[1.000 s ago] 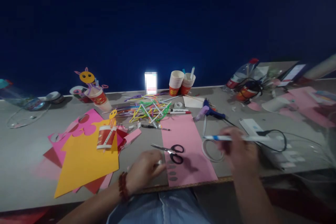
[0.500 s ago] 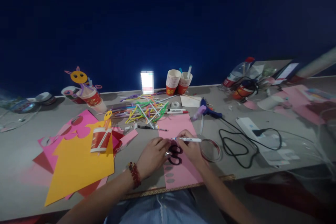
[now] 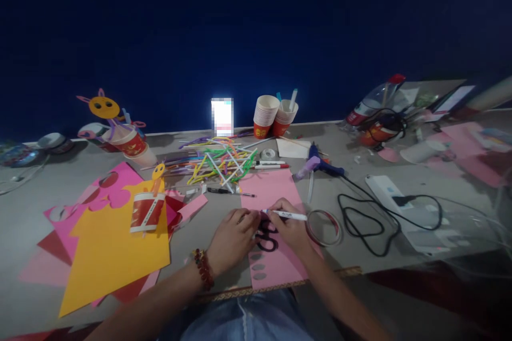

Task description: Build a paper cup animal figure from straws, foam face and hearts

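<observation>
A white acrylic marker [image 3: 291, 216] is gripped in the closed fingers of my right hand [image 3: 292, 229], its tip pointing left. My left hand [image 3: 236, 232] is closed, its bent fingertips over the left side of the pink sheet [image 3: 276, 272], close to the marker's tip. What those fingertips pinch or press is hidden. Between the hands lie black-handled scissors [image 3: 268, 245], their blades mostly covered by my left hand. Oval holes run along the sheet's lower left part.
Colourful fuzzy sticks [image 3: 224, 162] are heaped behind the sheet. Stacked paper cups [image 3: 264, 117] stand at the back. A blue glue gun [image 3: 326, 166], a tape roll [image 3: 325, 228] and a power strip [image 3: 384, 192] are rightward. Yellow paper [image 3: 116, 256] and a decorated cup [image 3: 146, 213] lie left.
The camera view has shifted slightly, with side objects sliding outward. Both hands stay almost in place, and the marker remains in my right hand.
</observation>
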`<state>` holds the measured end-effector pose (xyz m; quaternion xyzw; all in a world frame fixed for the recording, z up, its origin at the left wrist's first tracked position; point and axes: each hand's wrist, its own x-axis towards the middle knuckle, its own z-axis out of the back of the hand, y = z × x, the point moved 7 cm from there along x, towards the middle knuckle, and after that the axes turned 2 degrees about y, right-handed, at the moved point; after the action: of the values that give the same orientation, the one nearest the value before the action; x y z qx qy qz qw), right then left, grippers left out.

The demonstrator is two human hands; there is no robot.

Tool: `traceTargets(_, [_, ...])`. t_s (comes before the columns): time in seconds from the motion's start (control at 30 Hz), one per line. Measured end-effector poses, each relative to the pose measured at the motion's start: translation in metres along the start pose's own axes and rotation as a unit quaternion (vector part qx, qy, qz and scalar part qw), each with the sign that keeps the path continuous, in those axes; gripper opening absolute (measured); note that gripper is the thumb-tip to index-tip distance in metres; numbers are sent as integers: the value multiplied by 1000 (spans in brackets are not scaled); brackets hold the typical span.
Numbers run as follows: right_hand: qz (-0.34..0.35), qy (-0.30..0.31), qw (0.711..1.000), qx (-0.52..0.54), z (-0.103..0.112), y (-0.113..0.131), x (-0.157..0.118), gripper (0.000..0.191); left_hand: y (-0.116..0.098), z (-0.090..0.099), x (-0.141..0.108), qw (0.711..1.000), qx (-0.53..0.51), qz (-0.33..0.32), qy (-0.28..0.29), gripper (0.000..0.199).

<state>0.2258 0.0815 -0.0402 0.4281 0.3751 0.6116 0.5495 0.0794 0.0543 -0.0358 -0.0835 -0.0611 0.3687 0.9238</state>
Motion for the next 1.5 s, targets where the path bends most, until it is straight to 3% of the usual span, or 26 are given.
traceTargets(0.7, [-18,18,1000,-17,-3,-1,2,16,1,-3,0,1000,-7,12,3,55])
traceTargets(1.5, [10,-43,998,-34,6,5,1,17,2,-3,1,1000,-22,16,4,52])
